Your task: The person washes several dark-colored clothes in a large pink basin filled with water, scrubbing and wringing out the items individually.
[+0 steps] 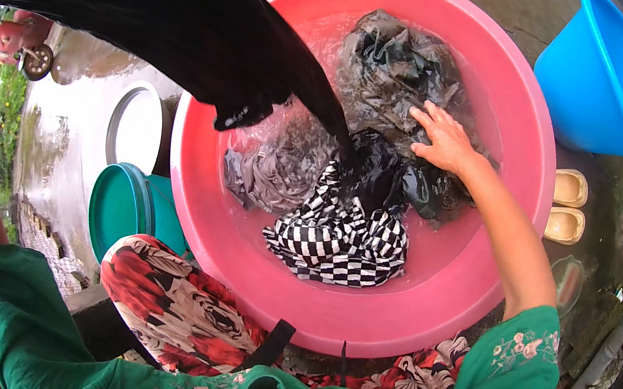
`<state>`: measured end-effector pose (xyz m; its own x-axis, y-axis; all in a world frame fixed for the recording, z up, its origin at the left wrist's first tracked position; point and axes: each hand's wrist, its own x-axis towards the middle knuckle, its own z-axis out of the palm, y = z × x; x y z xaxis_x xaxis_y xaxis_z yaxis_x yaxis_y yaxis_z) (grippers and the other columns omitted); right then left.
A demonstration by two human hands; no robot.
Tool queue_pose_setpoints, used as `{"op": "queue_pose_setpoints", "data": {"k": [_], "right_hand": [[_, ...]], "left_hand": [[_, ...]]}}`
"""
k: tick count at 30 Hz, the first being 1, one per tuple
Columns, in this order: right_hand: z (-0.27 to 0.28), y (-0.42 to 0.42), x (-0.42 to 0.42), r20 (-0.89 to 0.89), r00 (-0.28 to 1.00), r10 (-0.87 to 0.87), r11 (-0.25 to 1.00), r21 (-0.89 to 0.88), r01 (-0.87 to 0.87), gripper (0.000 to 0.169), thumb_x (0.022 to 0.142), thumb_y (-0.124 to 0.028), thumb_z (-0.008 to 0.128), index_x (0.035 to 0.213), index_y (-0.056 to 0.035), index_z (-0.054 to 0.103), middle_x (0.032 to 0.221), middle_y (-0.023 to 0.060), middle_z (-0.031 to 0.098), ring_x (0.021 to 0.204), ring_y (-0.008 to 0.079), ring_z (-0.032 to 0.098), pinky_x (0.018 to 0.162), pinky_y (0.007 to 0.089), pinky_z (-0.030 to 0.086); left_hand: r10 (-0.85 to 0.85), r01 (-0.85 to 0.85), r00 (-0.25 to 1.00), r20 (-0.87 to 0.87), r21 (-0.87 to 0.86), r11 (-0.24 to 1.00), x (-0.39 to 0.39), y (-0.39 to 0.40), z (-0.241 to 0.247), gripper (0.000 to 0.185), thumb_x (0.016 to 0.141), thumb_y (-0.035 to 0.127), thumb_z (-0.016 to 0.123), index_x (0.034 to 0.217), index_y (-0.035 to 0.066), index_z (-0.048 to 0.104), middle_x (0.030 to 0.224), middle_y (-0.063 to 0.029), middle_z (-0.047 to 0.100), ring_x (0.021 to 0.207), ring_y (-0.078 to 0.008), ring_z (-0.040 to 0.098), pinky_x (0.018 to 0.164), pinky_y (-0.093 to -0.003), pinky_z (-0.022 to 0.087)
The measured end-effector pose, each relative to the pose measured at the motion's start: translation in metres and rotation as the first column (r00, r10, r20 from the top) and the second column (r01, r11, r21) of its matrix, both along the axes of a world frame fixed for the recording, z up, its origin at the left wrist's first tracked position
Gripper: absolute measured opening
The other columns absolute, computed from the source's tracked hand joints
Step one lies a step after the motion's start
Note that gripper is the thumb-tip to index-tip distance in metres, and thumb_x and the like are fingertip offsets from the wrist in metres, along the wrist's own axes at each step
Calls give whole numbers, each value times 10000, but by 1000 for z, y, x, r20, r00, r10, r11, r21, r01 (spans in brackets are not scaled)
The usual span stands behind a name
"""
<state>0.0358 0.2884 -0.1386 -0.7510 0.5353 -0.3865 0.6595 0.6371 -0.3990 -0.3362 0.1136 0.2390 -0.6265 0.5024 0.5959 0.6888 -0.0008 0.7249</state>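
Note:
In front of me stands a large pink plastic basin (522, 99) with cloudy water and wet clothes in it. My right hand (445, 139) is held palm down over a dark grey-green garment (394, 55), fingers apart and gripping nothing. My left forearm rises along the left edge, and my left hand is out of view. A long black wet cloth (192, 23) stretches from the upper left down into the basin. Its lower end meets a black-and-white checkered cloth (334, 247) and more black fabric. A greyish garment (285, 166) lies partly under water on the left.
A blue plastic tub (585, 85) stands tilted at upper right, near cream-coloured shoes (570, 189). Left of the basin are a green bucket (162, 207) and a round pale basin (139, 124). A red motor scooter (15, 40) is parked farther off on wet concrete.

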Motion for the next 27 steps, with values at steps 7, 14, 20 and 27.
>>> {"op": "queue_pose_setpoints", "data": {"k": [7,14,20,27], "right_hand": [[-1,13,11,-22,1000,-17,1000,-4,17,703,750,-347,625,1373,-188,340,1460,143,228,1341,312,226,1072,463,221],[-9,-1,7,-20,999,-29,999,14,29,693,754,-335,612,1370,-176,337,1457,152,235,1333,332,233,1070,461,225],[-14,5,-7,85,994,-67,997,-34,70,727,725,-349,633,1366,-171,339,1460,160,228,1332,341,235,1080,488,186],[30,1,-37,-346,938,38,999,12,-36,1058,598,-552,732,1410,-97,230,1429,224,241,1336,353,221,1079,476,188]], "left_hand": [[-202,120,970,-137,-454,883,-21,36,-133,331,922,261,486,1177,56,536,999,-23,592,904,-127,541,839,-277,420],[-500,177,866,-2,-934,310,63,38,-420,305,840,366,563,1076,178,610,1081,-82,509,1079,-289,472,891,-522,376],[-484,-55,872,-74,-997,53,79,55,-446,375,798,419,543,898,80,668,1025,-142,620,1000,-346,553,838,-591,350],[-429,765,431,794,-70,640,65,69,-210,447,866,404,557,1058,2,583,930,-67,627,879,-193,586,843,-343,445]]}}
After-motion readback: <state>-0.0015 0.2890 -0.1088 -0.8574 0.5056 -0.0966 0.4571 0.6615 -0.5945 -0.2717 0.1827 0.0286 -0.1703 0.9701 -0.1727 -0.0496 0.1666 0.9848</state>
